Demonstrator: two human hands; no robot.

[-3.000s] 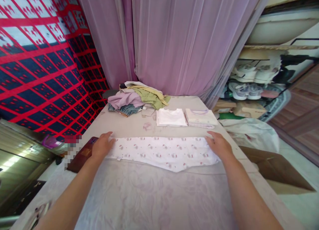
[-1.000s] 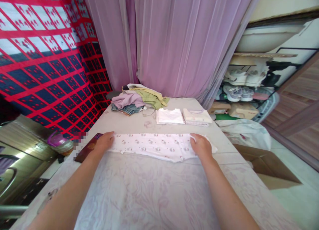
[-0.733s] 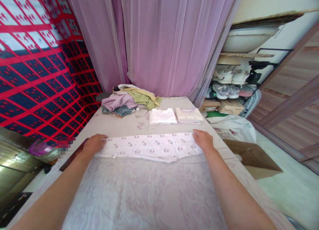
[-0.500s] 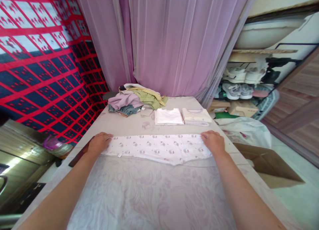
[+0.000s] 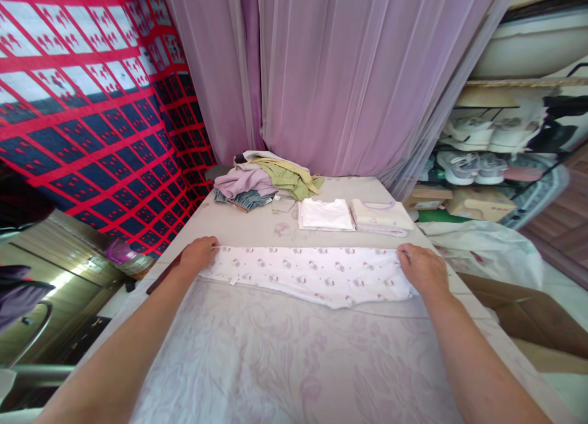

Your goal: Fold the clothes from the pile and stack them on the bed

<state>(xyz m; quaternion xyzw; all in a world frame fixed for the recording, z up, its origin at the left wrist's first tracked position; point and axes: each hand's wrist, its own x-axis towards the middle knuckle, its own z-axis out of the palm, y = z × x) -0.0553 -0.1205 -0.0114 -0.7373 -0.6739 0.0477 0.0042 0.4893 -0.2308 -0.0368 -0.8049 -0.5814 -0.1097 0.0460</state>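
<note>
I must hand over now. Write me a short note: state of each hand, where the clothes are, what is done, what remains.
Left hand: flat on the left end of the printed white garment.
Right hand: flat on its right end.
The garment lies as a long folded strip across the table.
Done: two folded pieces, a white one and a cream one, lie side by side behind it.
Left: the strip is not yet folded small; an unfolded pile of clothes waits at the far left.

A white garment (image 5: 312, 274) with a small pink print is lying flat, folded into a long strip, stretching crosswise over the pale floral sheet (image 5: 294, 363), its near edge dipping at the middle.
</note>
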